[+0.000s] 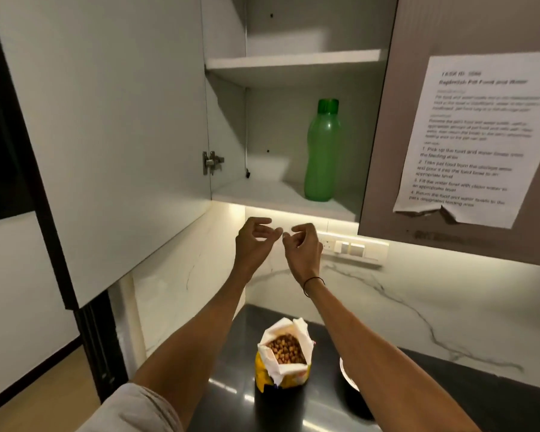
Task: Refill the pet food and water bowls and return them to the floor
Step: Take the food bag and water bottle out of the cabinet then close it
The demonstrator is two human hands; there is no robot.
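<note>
A green water bottle (321,151) stands upright on the lower shelf of the open wall cabinet. Below it my left hand (254,241) and my right hand (303,246) are raised side by side just under the cabinet, fingers curled and apart, holding nothing. On the dark counter between my forearms stands an open yellow pet food bag (282,358) with brown kibble showing at its top. A metal bowl (348,377) peeks out behind my right forearm, mostly hidden.
The cabinet door (106,135) hangs open at the left. A printed task sheet (477,138) is taped to the shut door at the right. A socket strip (353,247) runs along the marble backsplash. The upper shelf (293,62) holds nothing.
</note>
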